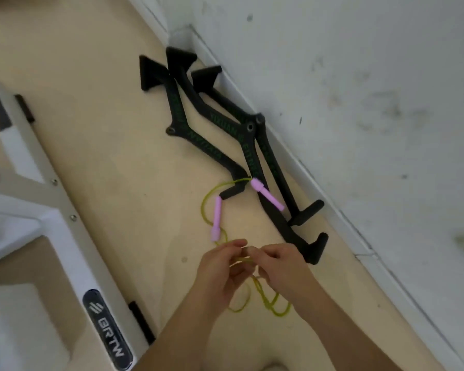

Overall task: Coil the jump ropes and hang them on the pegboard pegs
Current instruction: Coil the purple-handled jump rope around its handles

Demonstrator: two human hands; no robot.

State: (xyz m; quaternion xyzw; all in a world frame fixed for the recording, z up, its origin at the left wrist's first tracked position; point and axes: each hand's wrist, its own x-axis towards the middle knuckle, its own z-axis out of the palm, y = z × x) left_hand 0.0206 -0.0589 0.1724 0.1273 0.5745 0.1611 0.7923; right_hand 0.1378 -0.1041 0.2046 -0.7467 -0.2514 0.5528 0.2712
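A jump rope with a thin yellow-green cord (205, 207) and two pink handles lies on the tan floor. One pink handle (216, 219) lies just above my hands; the other pink handle (267, 194) rests against the black bars. My left hand (223, 271) and my right hand (280, 266) meet over the floor, and both pinch the cord between fingertips. Loops of cord (272, 303) hang below my hands. No pegboard is in view.
Several black cable-machine handle bars (198, 103) with green lettering lie along the white baseboard and wall (359, 103). A white machine frame (65, 223) with a black logo plate stands at the left. Tan floor lies between them.
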